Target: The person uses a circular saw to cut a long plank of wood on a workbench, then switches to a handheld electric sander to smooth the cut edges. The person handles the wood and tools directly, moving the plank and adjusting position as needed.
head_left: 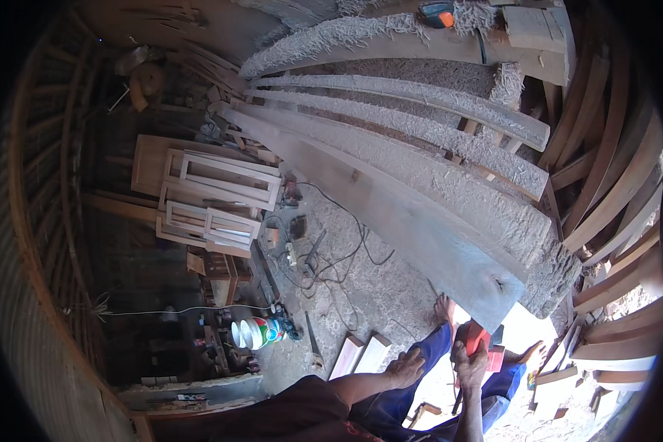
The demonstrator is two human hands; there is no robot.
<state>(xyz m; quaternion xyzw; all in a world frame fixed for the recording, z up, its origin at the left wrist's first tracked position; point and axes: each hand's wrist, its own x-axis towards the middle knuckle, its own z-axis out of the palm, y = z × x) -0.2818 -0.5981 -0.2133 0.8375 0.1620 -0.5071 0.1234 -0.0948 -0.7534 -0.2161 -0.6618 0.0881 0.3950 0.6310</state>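
Red and chunky, a power tool [476, 339] sits in my right hand [470, 365], with fingers curled around it, by the near end of a long wooden plank [412, 225]. I can't tell if they touch. My left hand [406, 368] rests loose and empty near the blue trousers [436, 342]. Curly shavings [339, 37] lie beyond.

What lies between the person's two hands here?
In the head view, a blue trouser leg and a strip of brightly lit floor lie between the left hand and the right hand, which grips a red tool.
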